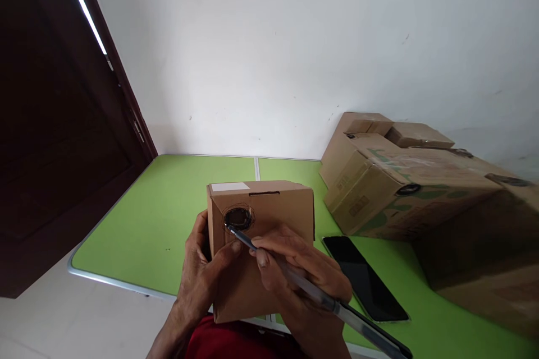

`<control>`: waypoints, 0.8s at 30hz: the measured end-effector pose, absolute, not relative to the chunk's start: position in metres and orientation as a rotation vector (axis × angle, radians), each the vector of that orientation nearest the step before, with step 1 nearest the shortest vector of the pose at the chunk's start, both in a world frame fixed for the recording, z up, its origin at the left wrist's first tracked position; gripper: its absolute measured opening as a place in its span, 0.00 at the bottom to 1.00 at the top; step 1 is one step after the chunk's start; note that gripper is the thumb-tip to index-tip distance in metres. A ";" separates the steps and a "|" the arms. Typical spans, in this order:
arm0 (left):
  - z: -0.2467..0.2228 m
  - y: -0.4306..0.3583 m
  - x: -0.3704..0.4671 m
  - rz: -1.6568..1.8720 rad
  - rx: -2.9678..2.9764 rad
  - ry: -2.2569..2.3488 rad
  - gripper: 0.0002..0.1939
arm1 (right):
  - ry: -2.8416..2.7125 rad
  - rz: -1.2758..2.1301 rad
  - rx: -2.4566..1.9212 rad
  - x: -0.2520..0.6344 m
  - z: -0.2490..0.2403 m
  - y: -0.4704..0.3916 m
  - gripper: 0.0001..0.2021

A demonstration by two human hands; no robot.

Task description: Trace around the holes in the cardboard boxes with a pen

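A small brown cardboard box [290,207] stands tilted toward me at the table's front edge. Its face bears a dark oval hole [238,218] ringed by loose pen lines, and a white label [229,186] sits on its top edge. My left hand [206,269] grips the box's left side, thumb on the front face, fingers partly hidden behind. In my right hand [295,275] is a pen [311,290] with a dark grip and clear barrel. Its tip touches the lower left rim of the hole. The right hand rests against the box face.
A green folding table [138,224] stands against the white wall. A black smartphone [364,277] lies right of the box. Several larger cardboard boxes [379,190] with round holes are stacked at the right. A dark door [63,123] is at the left.
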State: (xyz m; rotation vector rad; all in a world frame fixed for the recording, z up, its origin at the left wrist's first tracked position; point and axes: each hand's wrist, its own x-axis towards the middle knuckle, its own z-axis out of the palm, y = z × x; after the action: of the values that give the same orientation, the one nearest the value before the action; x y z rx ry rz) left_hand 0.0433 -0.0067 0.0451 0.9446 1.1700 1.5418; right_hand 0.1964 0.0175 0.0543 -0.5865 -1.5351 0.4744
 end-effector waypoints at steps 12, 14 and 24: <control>0.044 -0.006 0.038 1.566 0.891 1.202 0.37 | -1.460 0.452 -0.705 0.203 0.046 0.018 0.06; 0.044 -0.006 0.038 1.558 0.896 1.200 0.37 | -1.391 0.467 -0.747 0.204 0.046 0.018 0.07; 0.045 -0.003 0.044 1.559 0.861 1.178 0.37 | -1.235 0.481 -0.864 0.199 0.054 0.018 0.09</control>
State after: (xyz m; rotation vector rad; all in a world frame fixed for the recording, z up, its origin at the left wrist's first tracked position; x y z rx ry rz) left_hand 0.0439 -0.0034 0.0449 0.8609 1.1781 1.5587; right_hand 0.1990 0.0183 0.0544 -0.8637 -1.2354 0.4815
